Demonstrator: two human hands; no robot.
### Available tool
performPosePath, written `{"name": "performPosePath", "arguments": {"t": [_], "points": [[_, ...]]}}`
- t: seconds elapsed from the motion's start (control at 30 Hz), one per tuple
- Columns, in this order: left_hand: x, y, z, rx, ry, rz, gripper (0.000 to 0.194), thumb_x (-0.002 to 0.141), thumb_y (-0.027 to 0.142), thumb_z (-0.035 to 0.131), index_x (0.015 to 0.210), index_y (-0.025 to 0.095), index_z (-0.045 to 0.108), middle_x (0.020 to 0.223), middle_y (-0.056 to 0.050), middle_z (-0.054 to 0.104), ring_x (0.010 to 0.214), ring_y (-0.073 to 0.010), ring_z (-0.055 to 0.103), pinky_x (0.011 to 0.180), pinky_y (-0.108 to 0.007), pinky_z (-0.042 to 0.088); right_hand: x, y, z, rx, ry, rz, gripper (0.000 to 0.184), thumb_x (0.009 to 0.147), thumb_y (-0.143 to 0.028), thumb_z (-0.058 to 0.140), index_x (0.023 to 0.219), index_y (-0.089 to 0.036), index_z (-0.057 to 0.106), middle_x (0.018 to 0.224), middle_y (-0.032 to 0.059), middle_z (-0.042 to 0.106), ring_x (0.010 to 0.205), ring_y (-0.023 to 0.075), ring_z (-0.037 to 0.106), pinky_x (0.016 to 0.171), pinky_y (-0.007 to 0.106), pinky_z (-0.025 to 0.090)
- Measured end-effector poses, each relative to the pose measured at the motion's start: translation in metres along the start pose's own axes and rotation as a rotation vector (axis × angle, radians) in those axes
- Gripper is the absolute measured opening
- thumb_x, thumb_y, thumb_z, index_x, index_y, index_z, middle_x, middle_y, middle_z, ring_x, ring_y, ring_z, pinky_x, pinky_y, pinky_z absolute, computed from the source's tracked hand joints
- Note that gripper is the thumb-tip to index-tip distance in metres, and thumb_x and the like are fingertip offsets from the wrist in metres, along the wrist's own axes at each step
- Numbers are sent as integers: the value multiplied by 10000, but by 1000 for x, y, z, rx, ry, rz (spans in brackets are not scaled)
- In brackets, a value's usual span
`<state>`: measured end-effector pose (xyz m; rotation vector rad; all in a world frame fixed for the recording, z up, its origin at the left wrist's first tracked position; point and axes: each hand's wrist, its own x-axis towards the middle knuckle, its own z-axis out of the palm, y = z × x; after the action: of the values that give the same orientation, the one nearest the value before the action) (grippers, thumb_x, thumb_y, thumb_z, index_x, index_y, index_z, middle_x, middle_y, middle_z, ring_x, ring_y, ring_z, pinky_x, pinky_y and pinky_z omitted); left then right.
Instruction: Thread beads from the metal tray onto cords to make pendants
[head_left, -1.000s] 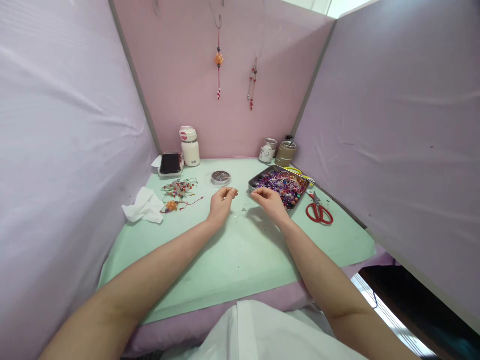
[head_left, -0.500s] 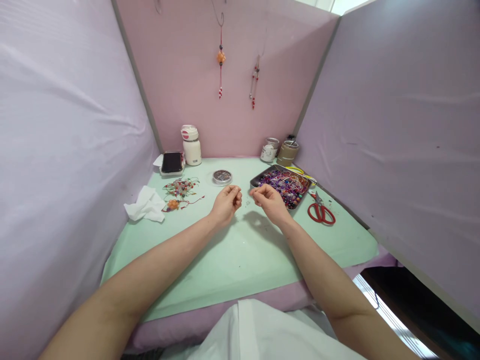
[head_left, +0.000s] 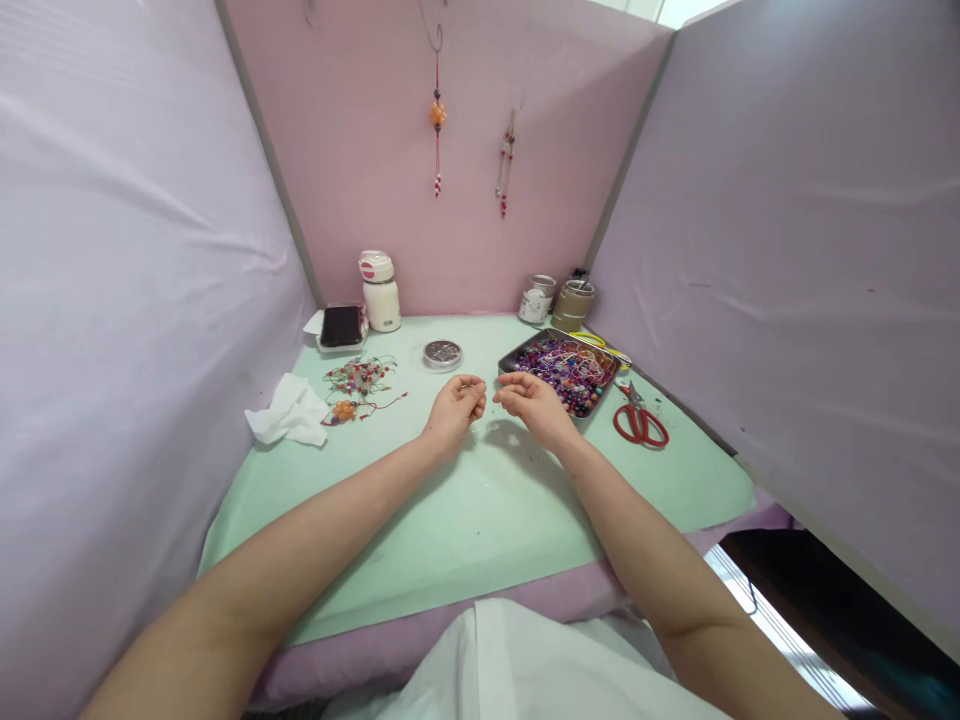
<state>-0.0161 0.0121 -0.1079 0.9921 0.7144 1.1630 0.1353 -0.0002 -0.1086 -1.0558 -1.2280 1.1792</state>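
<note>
1. Closer together than a second ago, the left hand [head_left: 454, 410] and right hand [head_left: 537, 408] now nearly meet fingertip to fingertip above the green cloth [head_left: 435, 540].
2. The left hand's fingers are curled in toward the thumb; the right's reach out straighter (anything fine between them is too small to make out), so I cannot tell whether either grips something.
3. Beads [head_left: 551, 368] and tangled thread fill the metal tray [head_left: 514, 360], just beyond the right hand.
4. Beyond the left hand sits a round case [head_left: 442, 354]; beaded strands [head_left: 360, 376] lie to its left.
5. Red-handled scissors [head_left: 640, 425] rest right of the tray, blades parted.
</note>
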Motion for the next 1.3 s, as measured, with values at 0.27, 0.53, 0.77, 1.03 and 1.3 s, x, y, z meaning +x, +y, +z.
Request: {"name": "performPosePath", "arguments": {"t": [0.27,0.53,0.77,1.03,1.3], "points": [[0,-4,-3,147,-79,36,267,708,293,663,846,188,459,570,51,529,515,-65,468,516,-196,322,0,2,0,68,-64,78,267,612,-355,738,797,-189,640,730,0,634,562,77,457,562,247,353],[-5,1,-1,292,-91,34,242,672,315,684,817,160,567,660,-11,614,582,-101,533,601,-246,404,-2,-4,-2,-189,26,-87,216,677,-369,665,786,-190,610,669,-11,596,557,95,441,540,248,348],[1,-4,-8,341,69,9,238,650,371,705,737,159,639,666,-22,605,611,-113,517,585,-244,384,-4,-7,4,-187,51,-63,415,635,-273,679,990,-203,476,640,-39,624,597,118,526,609,262,387],[1,-2,-8,212,-77,-90,314,609,374,751,794,130,682,666,-17,590,555,-70,404,551,-231,320,-5,-7,3,-215,8,-26,379,628,-255,668,921,-210,432,645,-35,646,568,111,530,591,256,380],[6,0,-15,119,-145,-295,260,575,298,784,746,133,676,698,-42,601,583,-72,471,535,-207,331,-7,-8,2,-259,-48,21,371,618,-235,670,903,-217,434,624,-49,634,554,115,537,553,242,368]]}}
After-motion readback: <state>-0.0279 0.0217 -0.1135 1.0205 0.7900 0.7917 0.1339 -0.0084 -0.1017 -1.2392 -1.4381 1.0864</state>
